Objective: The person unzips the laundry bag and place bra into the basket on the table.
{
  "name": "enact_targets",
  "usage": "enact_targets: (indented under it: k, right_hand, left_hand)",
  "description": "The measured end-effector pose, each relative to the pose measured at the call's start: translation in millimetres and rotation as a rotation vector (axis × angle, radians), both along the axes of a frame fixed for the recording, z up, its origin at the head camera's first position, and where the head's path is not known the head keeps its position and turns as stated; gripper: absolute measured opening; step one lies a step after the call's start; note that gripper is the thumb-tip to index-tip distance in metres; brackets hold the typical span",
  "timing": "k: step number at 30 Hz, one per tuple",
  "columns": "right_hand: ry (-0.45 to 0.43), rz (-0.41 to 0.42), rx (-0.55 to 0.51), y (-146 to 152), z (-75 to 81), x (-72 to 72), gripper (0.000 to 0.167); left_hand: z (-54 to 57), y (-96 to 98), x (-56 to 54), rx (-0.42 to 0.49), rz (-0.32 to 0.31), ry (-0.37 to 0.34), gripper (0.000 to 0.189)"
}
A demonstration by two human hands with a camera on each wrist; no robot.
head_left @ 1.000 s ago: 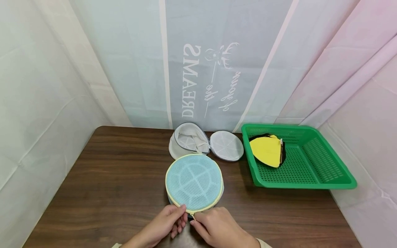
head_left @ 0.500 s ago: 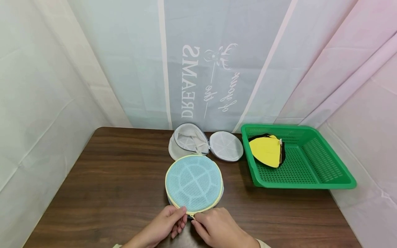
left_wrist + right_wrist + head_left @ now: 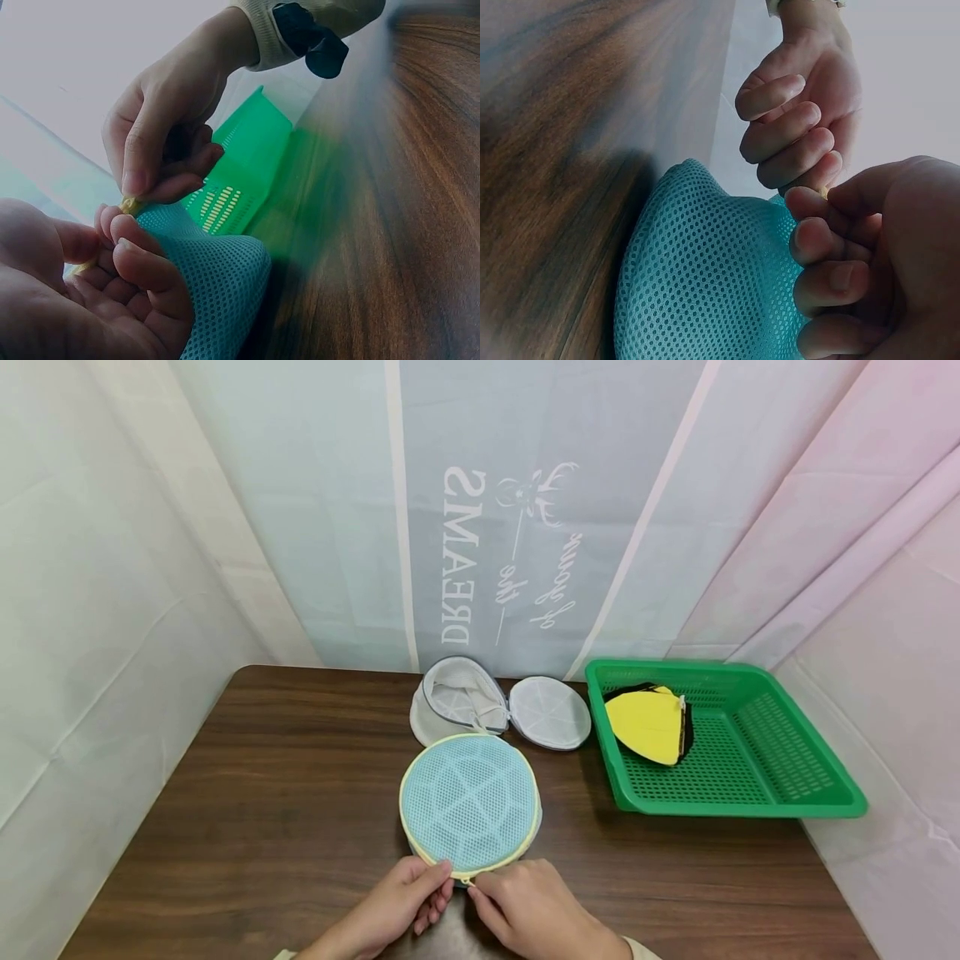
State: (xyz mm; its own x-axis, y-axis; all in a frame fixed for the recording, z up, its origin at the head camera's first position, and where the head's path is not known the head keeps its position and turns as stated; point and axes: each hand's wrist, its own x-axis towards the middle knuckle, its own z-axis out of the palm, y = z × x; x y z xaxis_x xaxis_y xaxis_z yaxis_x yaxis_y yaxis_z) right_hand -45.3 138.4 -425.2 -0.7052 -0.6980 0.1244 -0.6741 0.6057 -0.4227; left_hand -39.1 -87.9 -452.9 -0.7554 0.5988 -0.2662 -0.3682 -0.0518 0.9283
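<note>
A round light-blue mesh laundry bag (image 3: 470,802) with a yellow zippered rim stands on the table in front of me. My left hand (image 3: 401,897) pinches the front of that rim between thumb and fingers. Just to its right, my right hand (image 3: 532,906) pinches the small yellow zipper pull (image 3: 467,881). In the left wrist view the bag's mesh side (image 3: 225,285) bulges below both hands. The right wrist view shows the mesh (image 3: 697,277) beside the fingers; the zipper pull is mostly hidden there.
Behind the blue bag lies a white mesh bag (image 3: 438,722), unzipped, its round lid (image 3: 549,712) folded out to the right. A green plastic basket (image 3: 817,768) at the right holds a yellow and black item (image 3: 647,727). Curtains (image 3: 330,510) surround the wooden table (image 3: 285,793).
My right hand has shifted very slightly to the right at the front of the rim. The left hand and the bag look unmoved.
</note>
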Motion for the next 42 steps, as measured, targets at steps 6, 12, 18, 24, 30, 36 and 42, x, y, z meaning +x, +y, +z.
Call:
enact_targets:
  k: [6,12,18,24,30,36,42]
  right_hand:
    - [0.001,-0.005,0.0,0.2,0.4,0.3,0.041]
    - [0.007,-0.015,0.001,0.4,0.0,0.5,0.041]
    - [-0.008,-0.018,0.013,1.4,0.3,0.1,0.041]
    - [-0.003,-0.023,0.011,2.5,-0.1,0.6,0.042]
    - [0.008,-0.032,0.002,5.5,0.0,1.0,0.042]
    - [0.007,-0.037,-0.011,10.3,-0.5,1.1,0.042]
    - [0.047,-0.053,-0.041,16.9,-0.7,1.0,0.044]
  left_hand:
    - [-0.3,-0.3,-0.3,-0.012,0.0,0.011,0.053]
    - [-1.7,-1.0,-1.5,-0.002,-0.01,0.031,0.052]
    - [-0.9,-1.1,-2.0,-0.001,-0.012,0.033,0.052]
    - [-0.8,-1.1,-1.2,-0.017,-0.005,0.021,0.052]
    - [-0.2,-2.0,-1.8,-0.016,-0.005,0.029,0.052]
    - [1.1,-2.3,-1.5,-0.009,-0.009,0.035,0.051]
    - [2.6,-2.1,-0.6,-0.026,-0.001,0.027,0.051]
